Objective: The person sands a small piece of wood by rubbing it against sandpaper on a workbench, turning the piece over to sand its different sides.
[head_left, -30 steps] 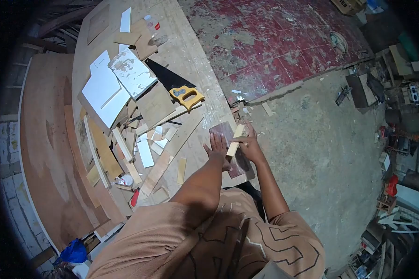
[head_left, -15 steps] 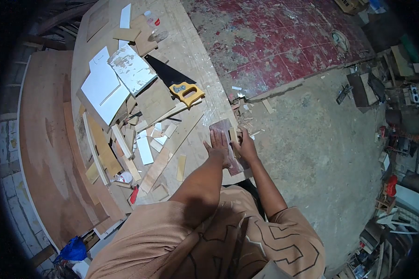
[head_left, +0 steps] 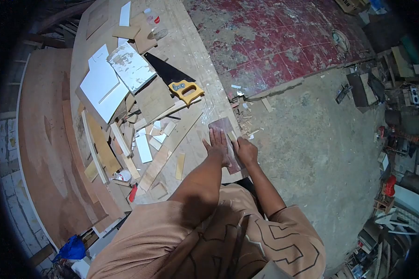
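Observation:
A reddish-brown sheet that looks like sandpaper (head_left: 220,124) lies along the near right edge of the wooden workbench (head_left: 194,160). Pressed flat on it, with fingers stretched out, is my left hand (head_left: 217,148). Just to the right, my right hand (head_left: 246,151) is closed around a small light wood piece (head_left: 232,136) at the sheet's right side. Most of that piece is hidden by the fingers, and I cannot tell whether it touches the sheet. Farther up the bench lies a handsaw (head_left: 186,90) with a yellow handle and black blade.
White board pieces (head_left: 106,88), wood strips (head_left: 119,139) and small offcuts crowd the bench's left half. A clear bottle (head_left: 149,16) lies at the far end. Wood scraps (head_left: 249,125) litter the concrete floor beside the bench; clutter lines the right side.
My right hand has shifted slightly toward my body and turned, covering more of the wood piece. My left hand stays flat on the sheet.

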Tool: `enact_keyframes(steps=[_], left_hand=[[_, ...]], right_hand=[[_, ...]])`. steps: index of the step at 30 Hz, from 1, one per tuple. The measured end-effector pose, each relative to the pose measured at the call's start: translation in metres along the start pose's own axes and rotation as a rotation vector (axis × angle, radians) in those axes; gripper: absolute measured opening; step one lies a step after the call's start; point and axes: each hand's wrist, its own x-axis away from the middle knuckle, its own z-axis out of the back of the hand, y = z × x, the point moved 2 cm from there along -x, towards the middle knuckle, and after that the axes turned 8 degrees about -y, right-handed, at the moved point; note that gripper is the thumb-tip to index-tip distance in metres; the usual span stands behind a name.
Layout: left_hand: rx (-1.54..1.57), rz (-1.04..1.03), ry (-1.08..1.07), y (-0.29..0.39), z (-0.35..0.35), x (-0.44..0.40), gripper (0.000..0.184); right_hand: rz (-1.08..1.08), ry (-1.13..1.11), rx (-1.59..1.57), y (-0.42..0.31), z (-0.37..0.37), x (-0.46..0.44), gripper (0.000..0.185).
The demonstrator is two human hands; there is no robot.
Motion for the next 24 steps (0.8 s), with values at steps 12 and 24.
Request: enact_keyframes(steps=[12,24], left_hand=[[-0.021,0.017,0.018,0.002,0.001,0.001,0.149],[0.043,-0.008,0.071,0.000,-0.002,0.001,0.151]], right_hand=[[-0.051,0.045,0.046,-0.014,-0.004,-0.061,0.039],[-0.058,-0.026,0.052,-0.001,-0.009,0.029,0.042]])
